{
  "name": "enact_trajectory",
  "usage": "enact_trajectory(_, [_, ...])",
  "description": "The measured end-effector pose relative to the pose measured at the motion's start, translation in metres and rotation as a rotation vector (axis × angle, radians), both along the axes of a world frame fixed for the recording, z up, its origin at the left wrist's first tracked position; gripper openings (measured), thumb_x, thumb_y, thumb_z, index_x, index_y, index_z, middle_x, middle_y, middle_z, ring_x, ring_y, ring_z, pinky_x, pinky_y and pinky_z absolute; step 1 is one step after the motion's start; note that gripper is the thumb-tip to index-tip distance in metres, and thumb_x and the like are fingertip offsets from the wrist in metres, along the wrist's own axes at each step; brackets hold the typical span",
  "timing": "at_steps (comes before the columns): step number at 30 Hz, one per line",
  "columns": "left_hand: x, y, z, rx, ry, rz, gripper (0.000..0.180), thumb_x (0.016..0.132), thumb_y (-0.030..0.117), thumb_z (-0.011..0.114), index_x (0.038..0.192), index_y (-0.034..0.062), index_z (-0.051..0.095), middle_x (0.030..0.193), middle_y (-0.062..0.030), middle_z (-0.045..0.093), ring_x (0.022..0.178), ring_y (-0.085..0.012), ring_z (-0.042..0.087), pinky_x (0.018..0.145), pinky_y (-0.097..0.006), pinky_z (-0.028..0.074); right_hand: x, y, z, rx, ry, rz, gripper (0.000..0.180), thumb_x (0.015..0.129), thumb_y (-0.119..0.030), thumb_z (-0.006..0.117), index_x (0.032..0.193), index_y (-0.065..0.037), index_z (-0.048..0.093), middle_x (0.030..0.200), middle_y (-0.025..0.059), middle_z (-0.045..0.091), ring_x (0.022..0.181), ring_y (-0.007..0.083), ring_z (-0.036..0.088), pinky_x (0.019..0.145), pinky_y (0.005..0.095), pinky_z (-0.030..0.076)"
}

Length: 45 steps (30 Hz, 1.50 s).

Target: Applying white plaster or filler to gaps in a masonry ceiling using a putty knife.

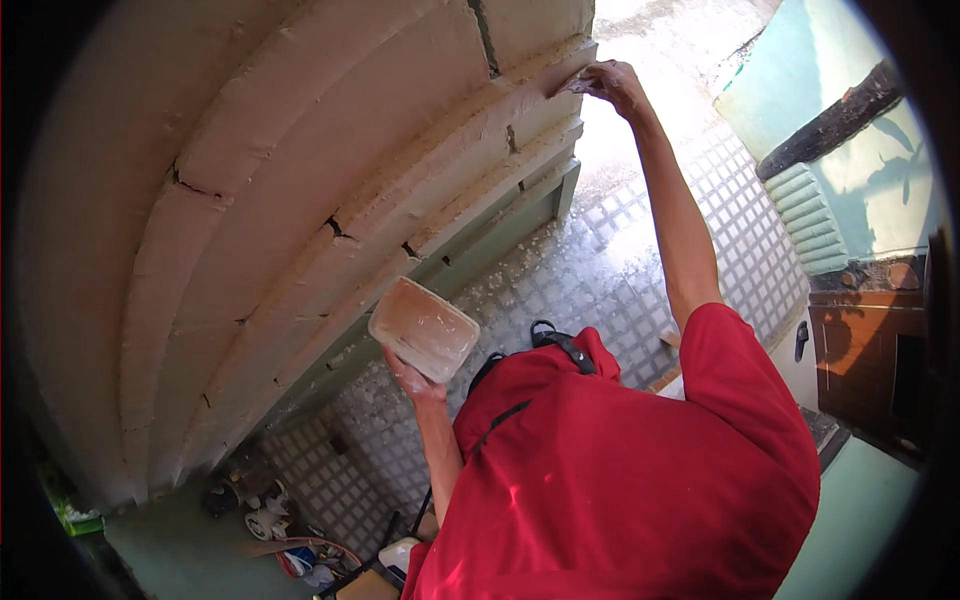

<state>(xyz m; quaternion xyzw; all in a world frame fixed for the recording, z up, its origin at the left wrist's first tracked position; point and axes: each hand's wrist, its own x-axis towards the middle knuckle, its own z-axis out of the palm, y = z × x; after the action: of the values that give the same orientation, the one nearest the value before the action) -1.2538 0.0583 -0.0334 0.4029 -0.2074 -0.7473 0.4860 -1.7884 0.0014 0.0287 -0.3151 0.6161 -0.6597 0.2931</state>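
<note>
My left hand point(418, 380) grips a pale rectangular plastic tub point(425, 328) from below, tilted so that its inside shows. A thin whitish smear coats the inside of the tub. At the top, my right hand point(618, 86) reaches out to the far end of a stepped, cream-coloured wall point(390, 130). Its fingers are bent together against a ledge and dusted white. Whatever they hold, if anything, is too small to make out. Dark cracks and gaps run across the ledges of the wall.
Below lies a grey-and-white tiled floor point(370, 430) with white specks. A pile of assorted items point(290, 535) sits at the lower left. On the right stand a brown wooden door point(860, 345) and a light green wall point(870, 190) with a dark log-like piece point(835, 120).
</note>
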Motion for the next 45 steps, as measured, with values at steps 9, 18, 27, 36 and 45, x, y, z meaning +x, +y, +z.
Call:
enact_trajectory(9, [0.002, 0.001, 0.005, 0.007, -0.026, 0.013, 0.068, 0.094, 0.056, 0.04, 0.146, 0.0144, 0.03, 0.145, -0.0078, 0.038, 0.13, -0.0311, 0.042, 0.105, -0.045, 0.04, 0.0, 0.028, 0.034, 0.039, -0.014, -0.026, 0.023, 0.083, -0.016, 0.061, 0.087, 0.007, 0.063, 0.078, 0.0127, 0.065, 0.066, 0.0181, 0.066, 0.062, 0.0284, 0.057])
enact_trajectory(18, [0.005, -0.002, 0.004, 0.007, -0.025, 0.011, 0.065, 0.094, 0.055, 0.039, 0.145, 0.0145, 0.032, 0.143, -0.0067, 0.04, 0.128, -0.0287, 0.044, 0.104, -0.043, 0.041, 0.027, -0.001, 0.005, 0.118, 0.346, -0.223, 0.025, 0.079, -0.021, 0.064, 0.076, 0.004, 0.065, 0.068, 0.0103, 0.067, 0.06, 0.0158, 0.066, 0.056, 0.0291, 0.054])
enact_trajectory(27, [0.027, -0.004, -0.016, 0.018, 0.047, 0.048, 0.062, 0.096, 0.052, 0.04, 0.144, 0.0137, 0.033, 0.142, -0.0056, 0.041, 0.127, -0.0264, 0.045, 0.103, -0.042, 0.042, 0.098, 0.006, -0.016, 0.286, 0.918, -0.535, 0.025, 0.086, -0.022, 0.053, 0.089, -0.003, 0.068, 0.075, 0.0215, 0.066, 0.072, 0.0391, 0.066, 0.071, 0.0463, 0.051])
enact_trajectory(36, [0.055, 0.003, -0.009, 0.07, 0.035, 0.114, 0.058, 0.096, 0.051, 0.042, 0.141, 0.0147, 0.037, 0.138, -0.0037, 0.045, 0.124, -0.0249, 0.047, 0.101, -0.041, 0.043, 0.201, -0.01, -0.045, 0.274, 0.866, -0.384, 0.028, 0.091, -0.021, 0.052, 0.115, -0.016, 0.066, 0.075, 0.0232, 0.063, 0.069, 0.0403, 0.063, 0.062, 0.0481, 0.049])
enact_trajectory(45, [0.104, -0.001, -0.006, 0.056, 0.064, 0.111, 0.056, 0.096, 0.051, 0.043, 0.139, 0.0149, 0.039, 0.135, -0.0033, 0.048, 0.121, -0.0239, 0.05, 0.099, -0.04, 0.045, 0.334, -0.018, -0.042, 0.337, 0.939, -0.19, 0.038, 0.088, -0.014, 0.054, 0.126, -0.018, 0.06, 0.073, 0.0178, 0.061, 0.068, 0.0355, 0.062, 0.063, 0.0459, 0.049])
